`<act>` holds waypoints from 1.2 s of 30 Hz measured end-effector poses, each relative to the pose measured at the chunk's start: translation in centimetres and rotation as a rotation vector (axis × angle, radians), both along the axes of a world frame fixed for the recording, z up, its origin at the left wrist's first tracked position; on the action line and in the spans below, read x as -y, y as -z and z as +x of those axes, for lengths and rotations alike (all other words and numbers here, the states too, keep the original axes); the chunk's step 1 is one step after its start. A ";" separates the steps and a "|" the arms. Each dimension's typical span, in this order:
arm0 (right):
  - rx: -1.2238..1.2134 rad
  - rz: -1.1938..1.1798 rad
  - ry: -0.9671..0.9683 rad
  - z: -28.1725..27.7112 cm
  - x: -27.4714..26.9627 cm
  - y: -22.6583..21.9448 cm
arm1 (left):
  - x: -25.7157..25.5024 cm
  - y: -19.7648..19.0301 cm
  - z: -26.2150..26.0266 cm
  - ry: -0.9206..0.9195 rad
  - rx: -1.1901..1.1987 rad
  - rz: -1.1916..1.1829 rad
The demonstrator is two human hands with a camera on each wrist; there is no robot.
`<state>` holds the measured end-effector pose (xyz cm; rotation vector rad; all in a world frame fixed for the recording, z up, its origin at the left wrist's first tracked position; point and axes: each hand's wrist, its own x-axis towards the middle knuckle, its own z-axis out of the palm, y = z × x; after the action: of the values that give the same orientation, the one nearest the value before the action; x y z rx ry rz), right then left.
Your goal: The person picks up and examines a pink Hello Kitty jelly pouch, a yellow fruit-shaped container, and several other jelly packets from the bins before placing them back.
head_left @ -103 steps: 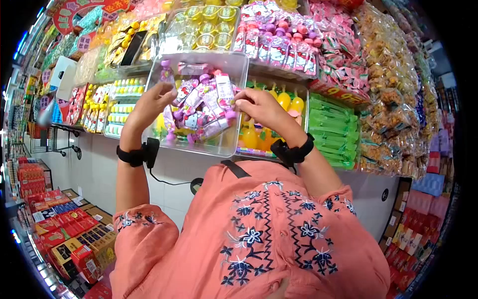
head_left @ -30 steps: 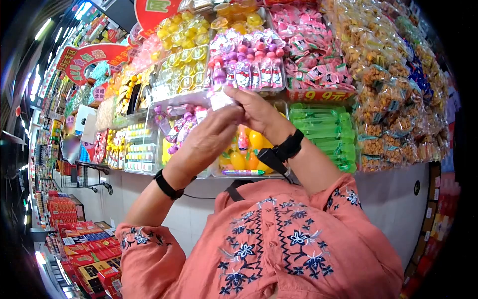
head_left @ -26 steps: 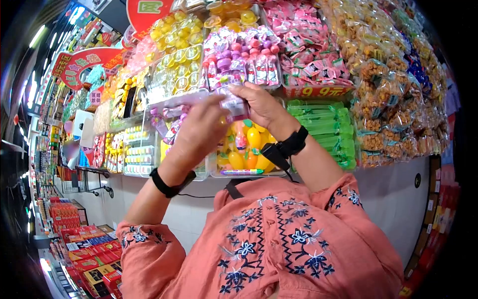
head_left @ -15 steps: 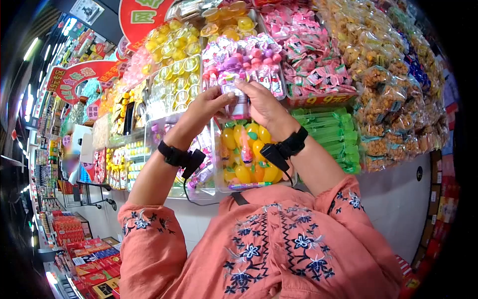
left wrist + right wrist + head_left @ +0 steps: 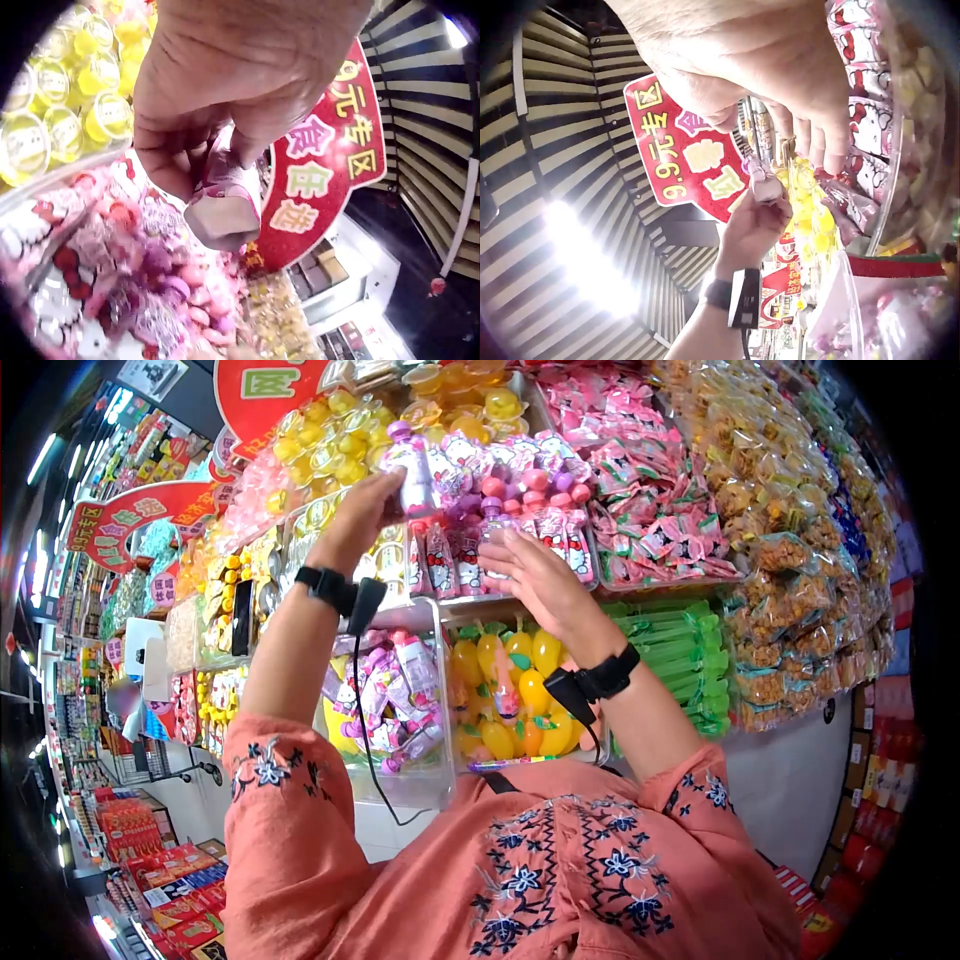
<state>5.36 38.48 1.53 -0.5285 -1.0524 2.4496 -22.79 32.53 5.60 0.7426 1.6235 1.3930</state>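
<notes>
My left hand (image 5: 358, 515) grips a spouted pouch (image 5: 417, 485) with a purple cap, holding it upright at the upper tray's left end. In the left wrist view, thumb and fingers pinch the pouch (image 5: 225, 214), its pale flat base toward the camera. My right hand (image 5: 545, 585) has its fingers extended over the front of the upper tray, close to the upright cartoon-cat pouches (image 5: 468, 565) with pink and purple caps. No item shows in it. The right wrist view shows those fingers relaxed beside the row, with the left hand (image 5: 751, 236) and its pouch beyond.
A lower clear tray (image 5: 400, 790) holds loose similar pouches. Beside it lie yellow mango-shaped packs (image 5: 490, 660) and green packs (image 5: 668, 660). Yellow jelly cups (image 5: 340, 435) stand at the upper left, pink wrapped sweets (image 5: 650, 490) at the right. A cable (image 5: 365, 740) hangs from the left wrist.
Both hands came up from the lower tray and met on a pouch in front of the upper tray. Now they are apart: the left carried the pouch up and leftward; the right has let go.
</notes>
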 end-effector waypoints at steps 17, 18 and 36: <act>0.040 -0.049 -0.114 2.8 0.3 2.5 | -4.5 5.2 -4.5 -0.035 -0.471 -0.357; 0.046 -0.040 -0.115 2.9 0.4 2.5 | -4.4 5.3 -4.5 -0.056 -0.501 -0.360; 0.079 -0.042 -0.155 3.2 1.2 2.7 | -6.2 4.9 -2.7 -0.138 -0.421 -0.349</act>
<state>8.59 37.28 -1.21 -0.5809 -1.1134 2.6104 -25.47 38.70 0.66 0.7577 2.2122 1.0438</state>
